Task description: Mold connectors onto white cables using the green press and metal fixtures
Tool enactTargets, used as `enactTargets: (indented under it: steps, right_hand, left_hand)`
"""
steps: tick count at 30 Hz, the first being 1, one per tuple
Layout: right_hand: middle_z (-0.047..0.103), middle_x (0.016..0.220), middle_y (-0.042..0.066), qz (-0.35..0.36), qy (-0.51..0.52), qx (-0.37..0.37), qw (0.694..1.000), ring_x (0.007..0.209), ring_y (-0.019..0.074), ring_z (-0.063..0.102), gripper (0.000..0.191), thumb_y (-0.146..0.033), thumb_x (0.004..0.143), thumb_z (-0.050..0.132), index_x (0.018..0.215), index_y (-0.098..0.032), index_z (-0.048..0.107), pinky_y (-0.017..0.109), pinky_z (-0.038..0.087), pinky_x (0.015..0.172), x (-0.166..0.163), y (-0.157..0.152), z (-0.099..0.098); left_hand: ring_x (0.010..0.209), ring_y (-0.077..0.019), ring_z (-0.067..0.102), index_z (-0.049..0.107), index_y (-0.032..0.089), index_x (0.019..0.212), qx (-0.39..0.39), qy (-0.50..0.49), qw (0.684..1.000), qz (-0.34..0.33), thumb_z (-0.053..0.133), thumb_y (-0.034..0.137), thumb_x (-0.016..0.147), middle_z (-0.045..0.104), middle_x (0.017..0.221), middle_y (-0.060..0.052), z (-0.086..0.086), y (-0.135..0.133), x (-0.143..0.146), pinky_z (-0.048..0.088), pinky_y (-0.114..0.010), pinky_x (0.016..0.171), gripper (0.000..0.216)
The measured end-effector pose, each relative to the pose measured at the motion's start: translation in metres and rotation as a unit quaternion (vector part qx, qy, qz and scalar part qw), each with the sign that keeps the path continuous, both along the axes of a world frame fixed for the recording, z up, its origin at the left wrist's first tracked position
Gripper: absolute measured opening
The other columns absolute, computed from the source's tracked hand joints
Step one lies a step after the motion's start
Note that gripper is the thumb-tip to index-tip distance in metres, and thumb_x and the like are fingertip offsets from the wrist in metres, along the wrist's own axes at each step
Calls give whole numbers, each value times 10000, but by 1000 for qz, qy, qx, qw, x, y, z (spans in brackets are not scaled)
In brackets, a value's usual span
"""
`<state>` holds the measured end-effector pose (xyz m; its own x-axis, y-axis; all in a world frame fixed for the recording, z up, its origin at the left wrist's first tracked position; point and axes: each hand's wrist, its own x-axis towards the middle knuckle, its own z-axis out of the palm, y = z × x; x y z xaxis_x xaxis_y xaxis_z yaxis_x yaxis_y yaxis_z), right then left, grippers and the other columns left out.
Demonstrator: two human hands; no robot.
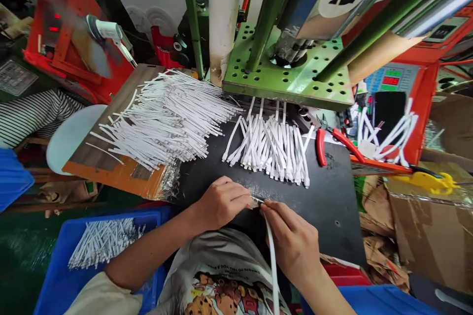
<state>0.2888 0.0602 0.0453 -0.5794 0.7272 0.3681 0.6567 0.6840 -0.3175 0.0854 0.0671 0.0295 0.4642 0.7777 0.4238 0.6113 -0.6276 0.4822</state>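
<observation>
Over the near edge of the black worktop [332, 206], between a left hand [225, 202] with grip too hidden to tell and a right hand [293, 238] clamped on the white cable [272, 256], could bend or slip if twisted unevenly at the metal tip [259, 200].

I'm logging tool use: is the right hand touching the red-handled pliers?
Apart. The head view shows black tabletop between the right hand and the pliers, which lie beyond it.
</observation>
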Motion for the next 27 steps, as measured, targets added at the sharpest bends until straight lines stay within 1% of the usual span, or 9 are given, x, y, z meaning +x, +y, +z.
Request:
enactTargets:
  steps: [5, 8, 11, 16, 19, 21, 24, 27]
  right_hand:
    - [691, 968, 99, 18, -9, 1, 1000, 856, 201, 670, 242, -150, 981, 412, 1011, -136, 652, 291, 536, 751, 5, 1, -4]
    - [690, 978, 99, 28, -10, -4, 1000, 867, 195, 675, 247, -150, 984, 407, 1020, -135, 651, 282, 543, 763, 8, 2, -4]
    - [694, 966, 87, 34, -3, 0, 999, 863, 183, 679, 248, -151, 989, 410, 1011, -148, 657, 266, 543, 761, 8, 5, -2]
    - [689, 949, 79, 43, 5, -12, 999, 838, 166, 676, 262, -168, 1004, 393, 1005, -162, 656, 250, 538, 741, 7, 10, 0]
    - [684, 965, 80, 42, 3, -18, 999, 844, 169, 669, 225, -144, 990, 428, 1021, -163, 651, 261, 531, 743, 8, 10, -2]
    - [683, 975, 85, 40, 5, -26, 999, 852, 174, 664, 209, -137, 982, 447, 1027, -158, 650, 272, 530, 750, 8, 9, -3]
    - [683, 983, 90, 34, 12, -41, 999, 867, 181, 658, 204, -128, 976, 456, 1030, -152, 652, 286, 529, 764, 7, 8, -6]
    - [682, 984, 90, 28, 21, -59, 998, 884, 183, 654, 197, -120, 972, 463, 1027, -148, 650, 289, 527, 778, 6, 6, -9]
  left_hand:
    - [836, -160, 663, 637, 143, 889, 29, 105, 994, -20, 416, 156, 984, 701, 869, -73, 5, -2, 1, 466, -311, 752, 241]
    - [834, -164, 659, 633, 143, 872, 33, 127, 991, -31, 419, 150, 975, 687, 852, -79, 6, -1, 3, 491, -297, 756, 237]
    - [838, -157, 664, 634, 150, 856, 33, 112, 993, -24, 418, 173, 985, 689, 844, -77, 3, 0, 2, 511, -283, 771, 252]
    - [824, -156, 679, 639, 140, 847, 59, 51, 997, 1, 432, 167, 985, 713, 838, -59, 0, -2, -7, 532, -286, 788, 251]
    - [854, -151, 685, 646, 144, 901, 23, -18, 999, 17, 458, 187, 989, 727, 893, -53, -1, -3, -12, 529, -281, 791, 212]
    - [855, -144, 689, 647, 154, 910, -4, -55, 998, 14, 469, 200, 993, 731, 907, -46, -1, -2, -13, 519, -274, 776, 202]
    - [870, -153, 693, 647, 156, 939, -15, -62, 998, -1, 482, 202, 991, 736, 932, -54, -1, 0, -13, 506, -281, 769, 178]
    - [882, -165, 685, 639, 140, 967, -3, -33, 999, -18, 501, 154, 971, 729, 945, -62, 0, 1, -14, 496, -297, 776, 139]
